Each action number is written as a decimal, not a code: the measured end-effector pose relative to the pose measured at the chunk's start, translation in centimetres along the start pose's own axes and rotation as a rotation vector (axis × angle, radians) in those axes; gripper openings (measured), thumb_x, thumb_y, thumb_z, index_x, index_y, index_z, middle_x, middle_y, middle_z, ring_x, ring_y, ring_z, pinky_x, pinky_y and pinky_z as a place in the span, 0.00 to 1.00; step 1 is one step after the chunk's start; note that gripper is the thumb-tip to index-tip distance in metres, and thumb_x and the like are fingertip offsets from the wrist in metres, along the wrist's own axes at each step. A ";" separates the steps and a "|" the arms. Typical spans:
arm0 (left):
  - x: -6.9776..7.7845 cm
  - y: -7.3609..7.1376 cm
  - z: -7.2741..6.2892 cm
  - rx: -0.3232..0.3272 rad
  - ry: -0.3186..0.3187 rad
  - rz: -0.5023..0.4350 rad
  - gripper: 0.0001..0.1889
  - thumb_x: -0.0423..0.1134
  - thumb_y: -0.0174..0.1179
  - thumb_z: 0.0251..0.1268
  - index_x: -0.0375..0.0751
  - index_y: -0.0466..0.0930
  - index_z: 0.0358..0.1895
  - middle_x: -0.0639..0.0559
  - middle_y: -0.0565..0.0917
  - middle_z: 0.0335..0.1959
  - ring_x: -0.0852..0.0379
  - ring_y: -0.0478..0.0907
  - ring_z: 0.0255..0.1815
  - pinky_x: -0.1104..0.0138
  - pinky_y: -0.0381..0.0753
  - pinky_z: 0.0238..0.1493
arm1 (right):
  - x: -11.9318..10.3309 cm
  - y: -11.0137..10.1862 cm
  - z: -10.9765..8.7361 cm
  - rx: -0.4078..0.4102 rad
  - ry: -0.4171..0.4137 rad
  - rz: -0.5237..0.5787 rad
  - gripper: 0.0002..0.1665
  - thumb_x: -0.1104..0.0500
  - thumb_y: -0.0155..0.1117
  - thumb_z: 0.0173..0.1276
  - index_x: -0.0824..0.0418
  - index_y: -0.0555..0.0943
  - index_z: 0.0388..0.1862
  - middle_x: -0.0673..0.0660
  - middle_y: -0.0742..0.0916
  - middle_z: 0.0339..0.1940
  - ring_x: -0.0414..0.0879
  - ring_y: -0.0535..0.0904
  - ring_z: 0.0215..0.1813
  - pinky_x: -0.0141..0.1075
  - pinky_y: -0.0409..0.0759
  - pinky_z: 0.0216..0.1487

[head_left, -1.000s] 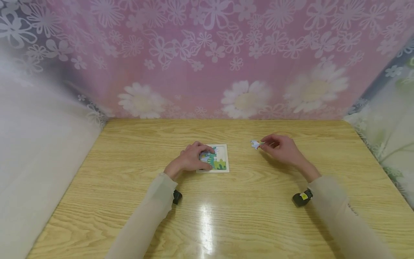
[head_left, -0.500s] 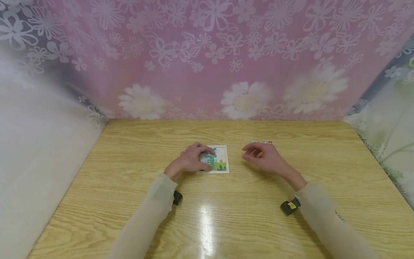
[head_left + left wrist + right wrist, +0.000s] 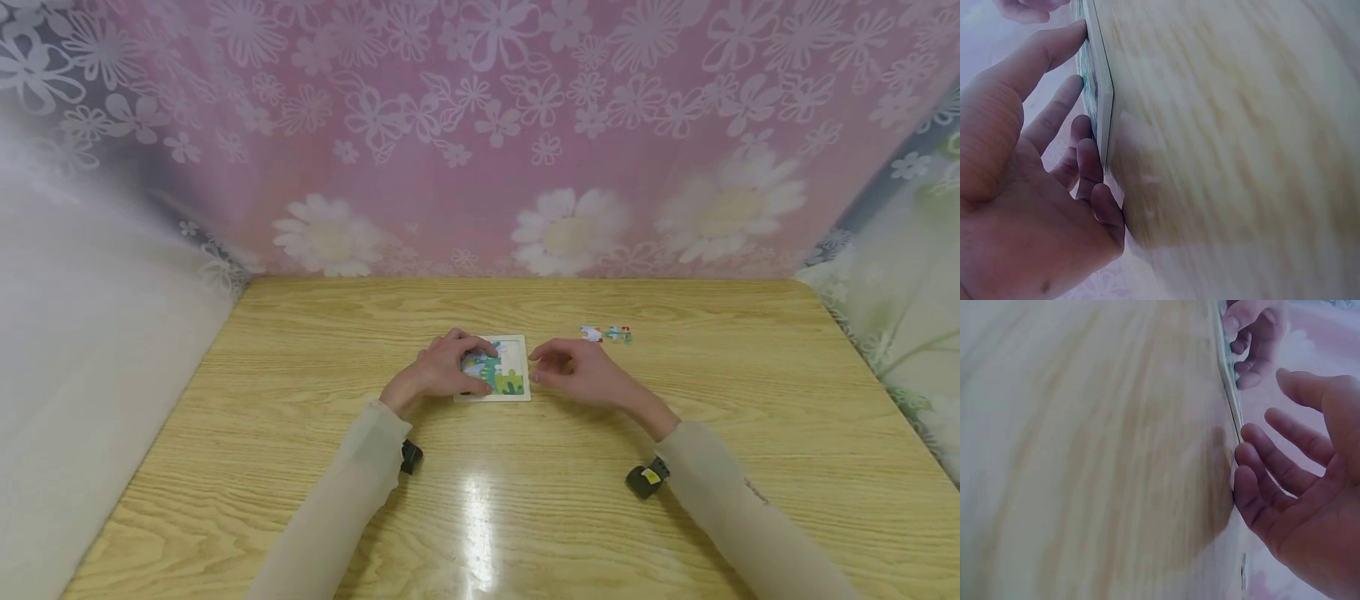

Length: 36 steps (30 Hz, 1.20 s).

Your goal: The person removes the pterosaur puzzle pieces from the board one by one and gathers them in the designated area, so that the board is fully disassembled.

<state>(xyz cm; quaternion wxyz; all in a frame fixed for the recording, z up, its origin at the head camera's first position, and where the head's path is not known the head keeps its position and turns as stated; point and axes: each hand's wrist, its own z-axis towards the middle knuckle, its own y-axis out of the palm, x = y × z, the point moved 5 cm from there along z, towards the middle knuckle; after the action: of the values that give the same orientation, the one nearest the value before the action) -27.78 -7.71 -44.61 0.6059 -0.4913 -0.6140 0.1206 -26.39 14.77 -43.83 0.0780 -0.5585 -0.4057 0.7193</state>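
Observation:
A square puzzle board (image 3: 513, 397) with a white frame lies mid-table; green and blue picture pieces fill part of it, and a pale patch shows at its upper right. My left hand (image 3: 442, 368) rests over its left side, thumb and fingertips on the pieces and the other fingers by the board's edge (image 3: 1107, 100). Just right of the board is my right hand (image 3: 581, 372), its fingers loosely bent, thumb apart, nothing between them in the right wrist view. Behind that hand lie a pale puzzle piece (image 3: 592, 334) and a green-and-red puzzle piece (image 3: 618, 334).
The wood-grain table (image 3: 480, 467) reaches back to a pink floral curtain (image 3: 450, 192). White cloth (image 3: 97, 350) hangs at the left and a leafy floral cloth (image 3: 900, 275) at the right. Each wrist carries a black camera (image 3: 647, 479).
My right hand has let go of the pale puzzle piece, leaving it on the table, and moved left to the board's right edge. My left hand has stayed in place.

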 end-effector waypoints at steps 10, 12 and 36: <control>0.0 0.0 0.0 -0.005 0.001 0.006 0.25 0.51 0.72 0.62 0.61 0.79 0.63 0.50 0.70 0.68 0.44 0.66 0.64 0.45 0.62 0.63 | 0.3 1.5 1.1 -0.035 0.034 -0.055 0.17 0.52 0.71 0.68 0.56 0.86 0.53 0.54 0.86 0.45 0.45 0.79 0.48 0.41 0.76 0.52; 0.0 0.0 0.0 -0.006 0.002 0.009 0.25 0.51 0.71 0.62 0.62 0.79 0.63 0.50 0.70 0.68 0.44 0.66 0.63 0.45 0.62 0.63 | 0.1 1.7 1.2 -0.045 0.017 -0.087 0.18 0.52 0.72 0.68 0.56 0.86 0.53 0.55 0.85 0.45 0.46 0.77 0.46 0.41 0.74 0.50; 0.2 0.0 0.1 -0.010 -0.031 0.006 0.24 0.49 0.71 0.62 0.62 0.79 0.62 0.49 0.69 0.69 0.44 0.65 0.64 0.44 0.62 0.64 | -1.3 2.7 1.8 -0.116 0.029 -0.089 0.17 0.57 0.74 0.65 0.59 0.84 0.51 0.57 0.80 0.41 0.49 0.70 0.45 0.41 0.68 0.48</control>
<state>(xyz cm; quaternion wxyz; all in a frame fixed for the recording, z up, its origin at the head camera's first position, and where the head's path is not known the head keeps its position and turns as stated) -27.82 -7.58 -44.50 0.5936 -0.4942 -0.6223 0.1272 -26.58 11.32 -44.57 0.0832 -0.5540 -0.4698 0.6822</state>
